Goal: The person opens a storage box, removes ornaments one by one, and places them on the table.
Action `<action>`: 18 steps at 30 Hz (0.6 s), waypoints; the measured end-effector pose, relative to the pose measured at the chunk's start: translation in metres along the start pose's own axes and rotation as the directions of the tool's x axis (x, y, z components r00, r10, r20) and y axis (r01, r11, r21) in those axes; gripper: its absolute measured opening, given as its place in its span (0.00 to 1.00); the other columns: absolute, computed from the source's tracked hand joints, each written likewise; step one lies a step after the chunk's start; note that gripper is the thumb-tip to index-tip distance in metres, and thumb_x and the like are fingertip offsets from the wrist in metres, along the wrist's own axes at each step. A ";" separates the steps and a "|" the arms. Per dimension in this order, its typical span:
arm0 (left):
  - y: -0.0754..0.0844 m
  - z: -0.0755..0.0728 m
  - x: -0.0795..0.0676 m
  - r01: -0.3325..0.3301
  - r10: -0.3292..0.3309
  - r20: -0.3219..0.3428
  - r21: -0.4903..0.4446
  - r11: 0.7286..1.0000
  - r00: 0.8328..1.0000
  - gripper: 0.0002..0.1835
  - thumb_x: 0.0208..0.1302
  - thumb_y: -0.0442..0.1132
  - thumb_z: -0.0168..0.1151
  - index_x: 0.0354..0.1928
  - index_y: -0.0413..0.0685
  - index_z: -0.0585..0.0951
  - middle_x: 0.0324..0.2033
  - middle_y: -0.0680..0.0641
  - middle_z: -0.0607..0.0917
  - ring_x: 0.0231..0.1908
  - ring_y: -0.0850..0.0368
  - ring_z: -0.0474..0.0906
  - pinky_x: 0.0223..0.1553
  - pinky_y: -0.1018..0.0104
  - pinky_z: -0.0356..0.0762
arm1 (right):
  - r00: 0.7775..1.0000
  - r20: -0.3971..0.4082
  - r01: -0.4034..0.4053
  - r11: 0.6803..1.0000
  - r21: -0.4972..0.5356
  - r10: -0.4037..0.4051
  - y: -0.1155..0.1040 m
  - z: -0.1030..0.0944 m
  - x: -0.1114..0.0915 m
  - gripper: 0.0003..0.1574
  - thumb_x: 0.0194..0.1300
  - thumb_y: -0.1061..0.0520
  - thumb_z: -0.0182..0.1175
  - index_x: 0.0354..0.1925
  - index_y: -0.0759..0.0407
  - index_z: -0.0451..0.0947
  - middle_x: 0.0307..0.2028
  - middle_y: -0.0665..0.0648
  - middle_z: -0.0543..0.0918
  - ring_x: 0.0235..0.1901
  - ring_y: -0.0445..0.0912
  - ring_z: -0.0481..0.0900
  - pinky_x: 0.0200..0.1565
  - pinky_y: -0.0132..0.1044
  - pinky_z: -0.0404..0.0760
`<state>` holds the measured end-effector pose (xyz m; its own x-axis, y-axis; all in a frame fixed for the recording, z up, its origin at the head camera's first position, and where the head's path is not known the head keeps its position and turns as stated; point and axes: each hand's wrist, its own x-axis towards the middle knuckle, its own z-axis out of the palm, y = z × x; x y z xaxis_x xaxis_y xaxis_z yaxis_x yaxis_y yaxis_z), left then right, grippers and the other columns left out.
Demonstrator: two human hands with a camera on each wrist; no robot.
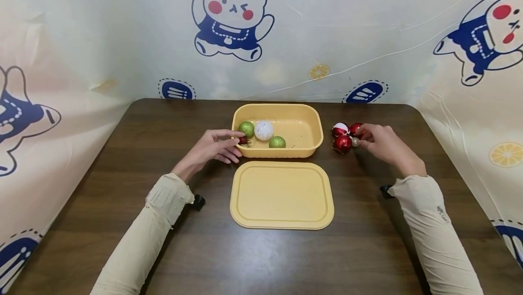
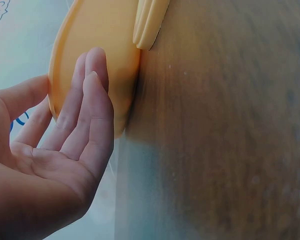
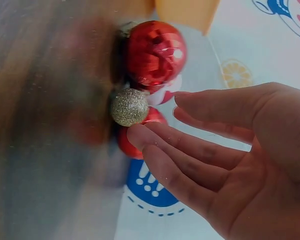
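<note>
In the head view my left hand [image 1: 214, 147] holds the left end of a yellow plastic box [image 1: 310, 115]. Two digits reach over its rim, while the other fingers lie along the outer wall in the left wrist view. Just inside, by those fingertips, is a small dark red ball [image 1: 243, 140]. My right hand [image 1: 384, 145] reaches to a small glittery silver ball [image 3: 130, 107], with a fingertip right at its edge and the thumb apart from it. Shiny red balls [image 1: 342, 144] and a red-and-white ball [image 1: 340, 129] cluster around it on the table.
Inside the box lie a green glitter ball [image 1: 246, 129], a white speckled ball [image 1: 263, 130] and another green ball [image 1: 277, 142]. The yellow lid [image 1: 282, 195] lies flat in front of the box on the brown table [image 1: 261, 263]. A patterned curtain [image 1: 302, 22] hangs behind.
</note>
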<state>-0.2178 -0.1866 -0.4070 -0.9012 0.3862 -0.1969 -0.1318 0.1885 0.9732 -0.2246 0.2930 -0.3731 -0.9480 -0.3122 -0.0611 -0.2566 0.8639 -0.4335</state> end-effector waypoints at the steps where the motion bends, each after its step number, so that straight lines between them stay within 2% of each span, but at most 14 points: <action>1: 0.000 0.000 0.000 0.000 0.000 -0.001 0.000 1.000 1.000 0.24 0.71 0.46 0.62 0.64 0.42 0.77 0.36 0.33 0.87 0.32 0.41 0.88 0.34 0.52 0.86 | 1.000 -0.007 -0.001 1.000 0.001 0.001 -0.002 -0.001 -0.001 0.17 0.67 0.64 0.62 0.53 0.68 0.77 0.43 0.68 0.85 0.41 0.58 0.83 0.45 0.56 0.84; 8: 0.000 -0.001 -0.001 0.003 -0.003 -0.007 0.001 1.000 1.000 0.23 0.72 0.45 0.61 0.64 0.42 0.78 0.35 0.34 0.88 0.32 0.42 0.88 0.33 0.54 0.86 | 0.997 -0.068 0.047 0.999 -0.009 -0.048 -0.020 -0.007 -0.006 0.16 0.68 0.64 0.61 0.53 0.68 0.77 0.43 0.68 0.84 0.41 0.58 0.83 0.45 0.56 0.84; 15: -0.001 0.000 0.000 -0.005 0.005 0.003 -0.020 1.000 1.000 0.24 0.71 0.46 0.62 0.64 0.41 0.77 0.36 0.32 0.87 0.32 0.42 0.88 0.33 0.54 0.86 | 0.987 -0.134 0.088 0.996 -0.008 -0.088 -0.051 -0.009 -0.007 0.15 0.68 0.62 0.62 0.52 0.66 0.78 0.41 0.63 0.85 0.39 0.54 0.83 0.41 0.52 0.85; 18: -0.001 0.000 0.000 -0.010 0.011 0.003 -0.023 1.000 1.000 0.24 0.71 0.46 0.62 0.64 0.41 0.77 0.36 0.32 0.87 0.31 0.42 0.88 0.33 0.54 0.86 | 0.979 -0.158 0.128 0.992 -0.006 -0.128 -0.065 -0.008 -0.004 0.14 0.68 0.63 0.62 0.51 0.64 0.79 0.39 0.61 0.85 0.37 0.52 0.82 0.40 0.49 0.85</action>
<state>-0.2176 -0.1863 -0.4081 -0.9012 0.3911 -0.1870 -0.1320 0.1633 0.9777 -0.2057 0.2414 -0.3374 -0.9253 -0.3536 0.1374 -0.3772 0.8189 -0.4327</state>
